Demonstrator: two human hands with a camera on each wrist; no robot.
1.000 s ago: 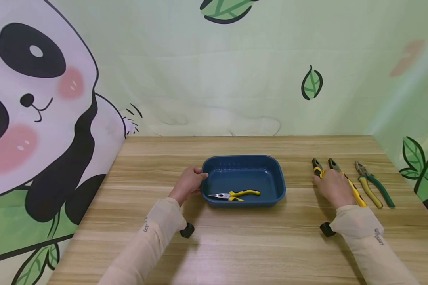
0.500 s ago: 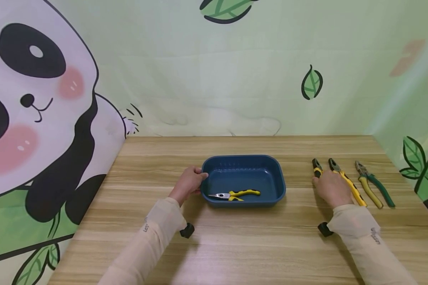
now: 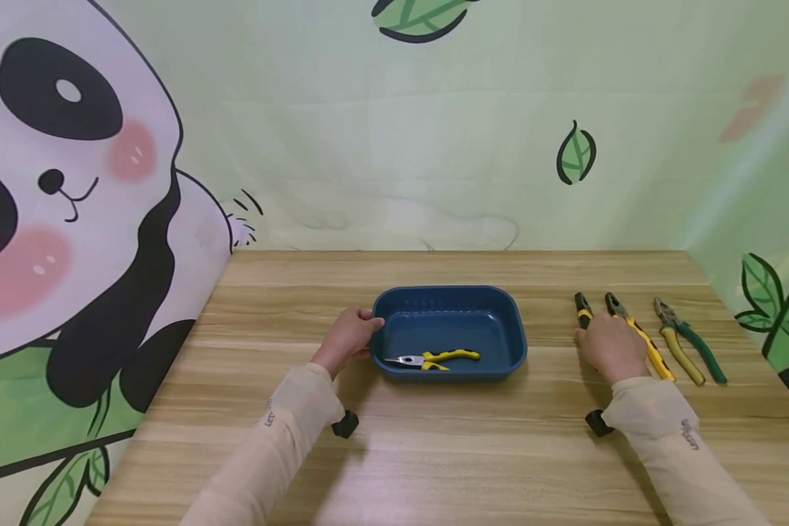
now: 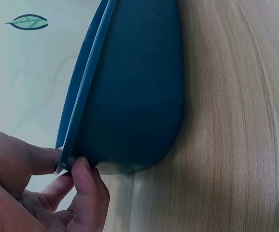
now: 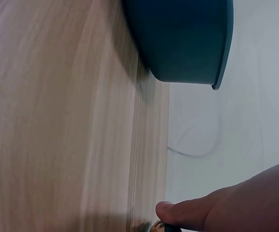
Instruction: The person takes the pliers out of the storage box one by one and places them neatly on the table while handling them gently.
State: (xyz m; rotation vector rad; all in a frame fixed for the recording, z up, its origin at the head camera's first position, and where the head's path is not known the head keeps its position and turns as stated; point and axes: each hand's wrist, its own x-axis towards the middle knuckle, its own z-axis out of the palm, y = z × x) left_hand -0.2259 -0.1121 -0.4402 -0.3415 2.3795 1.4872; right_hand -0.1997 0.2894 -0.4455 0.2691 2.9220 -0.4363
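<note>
In the head view my left hand (image 3: 350, 337) pinches the left rim of a blue rectangular tub (image 3: 514, 325), thumb inside and fingers beneath the lip, as the left wrist view also shows. Long-nose pliers (image 3: 410, 361) with yellow-and-black handles lie in the tub near its front wall. To the right, my right hand (image 3: 613, 347) grips the leftmost of a row of pliers (image 3: 584, 313); their dark head and a yellow-black band show past my fingers, while the palm hides the handles. In the right wrist view my thumb (image 5: 188, 211) presses against these pliers.
Yellow-and-black combination pliers (image 3: 654, 351) lie just right of my right hand. Beyond them lie pliers (image 3: 687, 340) with one yellow and one green handle. The wooden table (image 3: 447, 453) meets a printed panda backdrop (image 3: 342, 146) at its back edge.
My right hand has shifted slightly left, onto the leftmost pliers, uncovering more of the pliers beside them. My left hand and the tub stay put.
</note>
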